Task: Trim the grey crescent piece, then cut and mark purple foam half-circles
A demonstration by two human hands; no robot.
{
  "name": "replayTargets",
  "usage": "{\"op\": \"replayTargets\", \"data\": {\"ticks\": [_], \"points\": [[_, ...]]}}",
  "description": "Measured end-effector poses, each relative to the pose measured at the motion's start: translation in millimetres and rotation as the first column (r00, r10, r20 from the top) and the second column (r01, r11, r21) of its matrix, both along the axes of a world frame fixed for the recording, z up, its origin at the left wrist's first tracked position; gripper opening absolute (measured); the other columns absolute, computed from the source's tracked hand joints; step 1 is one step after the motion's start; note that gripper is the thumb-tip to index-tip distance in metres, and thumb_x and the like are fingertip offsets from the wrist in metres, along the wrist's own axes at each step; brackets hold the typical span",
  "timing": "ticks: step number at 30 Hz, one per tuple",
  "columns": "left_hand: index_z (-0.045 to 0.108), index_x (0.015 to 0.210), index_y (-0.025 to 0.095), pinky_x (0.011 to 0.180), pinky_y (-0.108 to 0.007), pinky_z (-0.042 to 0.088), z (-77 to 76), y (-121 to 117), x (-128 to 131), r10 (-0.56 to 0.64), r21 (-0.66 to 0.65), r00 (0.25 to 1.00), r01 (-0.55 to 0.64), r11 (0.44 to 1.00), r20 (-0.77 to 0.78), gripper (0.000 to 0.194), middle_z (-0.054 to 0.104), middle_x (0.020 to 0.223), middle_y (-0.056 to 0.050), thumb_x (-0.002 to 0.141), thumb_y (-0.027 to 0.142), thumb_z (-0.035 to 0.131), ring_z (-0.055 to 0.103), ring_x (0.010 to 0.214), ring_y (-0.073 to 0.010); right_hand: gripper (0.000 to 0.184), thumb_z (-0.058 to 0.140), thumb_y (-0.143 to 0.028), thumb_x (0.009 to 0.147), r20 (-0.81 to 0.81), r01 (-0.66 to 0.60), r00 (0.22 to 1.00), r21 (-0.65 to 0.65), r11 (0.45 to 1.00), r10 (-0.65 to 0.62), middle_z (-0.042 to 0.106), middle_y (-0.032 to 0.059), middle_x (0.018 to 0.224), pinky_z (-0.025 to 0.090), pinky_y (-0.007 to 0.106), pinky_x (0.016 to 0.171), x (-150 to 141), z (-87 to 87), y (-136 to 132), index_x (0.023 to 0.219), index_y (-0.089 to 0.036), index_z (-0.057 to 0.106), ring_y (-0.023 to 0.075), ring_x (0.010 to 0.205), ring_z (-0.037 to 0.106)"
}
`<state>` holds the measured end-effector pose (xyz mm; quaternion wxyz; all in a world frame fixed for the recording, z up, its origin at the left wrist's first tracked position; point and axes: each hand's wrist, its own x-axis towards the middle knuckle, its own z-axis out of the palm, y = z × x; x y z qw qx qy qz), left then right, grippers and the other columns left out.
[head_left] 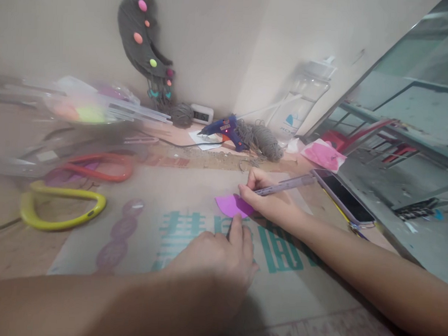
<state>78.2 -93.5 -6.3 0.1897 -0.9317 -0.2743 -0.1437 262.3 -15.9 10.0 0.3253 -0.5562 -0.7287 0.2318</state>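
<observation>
A small purple piece (232, 206), rounded on one edge, lies on the printed sheet in front of me; whether it is paper or felt I cannot tell. My left hand (220, 257) rests at its near edge, index finger stretched out onto it and the other fingers slightly bent. My right hand (263, 192) is closed around a grey-purple pen (286, 184), held slanted with its rear end to the right. The pen's tip is hidden behind the fingers, at the purple piece's right side.
A blue glue gun (225, 130) with a lit red light stands at the back beside grey yarn (264, 141). Yellow-handled scissors (63, 225) and red-handled ones (108, 167) lie left. A phone (345, 197) lies right, near the table edge. A clear bottle (301, 104) stands behind.
</observation>
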Motion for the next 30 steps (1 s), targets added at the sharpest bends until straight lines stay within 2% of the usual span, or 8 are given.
{"op": "replayTargets", "data": {"ticks": [8, 15, 24, 30], "points": [[0.068, 0.125, 0.004, 0.04, -0.031, 0.035, -2.1, 1.1, 0.9, -0.005, 0.031, 1.0, 0.006, 1.0, -0.018, 0.049, 0.069, 0.12, -0.028, 0.101, 0.036, 0.041, 0.062, 0.045, -0.0172, 0.031, 0.062, -0.039, 0.084, -0.152, -0.061, 0.988, -0.213, 0.975, 0.029, 0.047, -0.009, 0.049, 0.027, 0.022, 0.042, -4.5, 2.6, -4.3, 0.072, -0.025, 0.038, 0.0092, 0.041, 0.04], [0.068, 0.124, 0.005, 0.041, -0.031, 0.035, -1.1, 1.2, -1.1, -0.015, 0.026, 1.0, 0.016, 1.0, -0.017, 0.048, 0.069, 0.121, -0.027, 0.101, 0.036, 0.04, 0.062, 0.047, -0.0168, 0.026, 0.06, -0.027, 0.081, -0.107, -0.055, 0.994, -0.179, 0.982, 0.036, 0.043, -0.0092, 0.048, 0.027, 0.021, 0.044, -2.3, 4.0, -4.1, 0.068, -0.023, 0.038, 0.0079, 0.044, 0.038], [0.067, 0.127, 0.005, 0.04, -0.031, 0.039, -1.2, 0.6, -0.7, -0.004, -0.001, 1.0, 0.003, 1.0, -0.03, 0.049, 0.068, 0.122, -0.028, 0.101, 0.036, 0.039, 0.064, 0.048, -0.0179, 0.028, 0.058, -0.025, 0.079, -0.103, -0.092, 0.992, -0.153, 0.984, 0.077, 0.039, -0.0087, 0.049, 0.027, 0.022, 0.045, -0.5, 7.5, -5.9, 0.062, -0.023, 0.036, 0.0074, 0.045, 0.034], [0.066, 0.129, 0.004, 0.04, -0.031, 0.039, 0.6, 0.7, -1.2, -0.013, -0.005, 0.998, 0.013, 1.0, -0.063, 0.049, 0.068, 0.123, -0.027, 0.1, 0.034, 0.04, 0.065, 0.048, -0.0185, 0.025, 0.058, -0.028, 0.081, -0.078, 0.053, 0.995, -0.058, 0.997, -0.057, 0.043, -0.0083, 0.051, 0.028, 0.023, 0.047, 2.1, 6.3, -2.0, 0.066, -0.024, 0.038, 0.0091, 0.047, 0.038]]}}
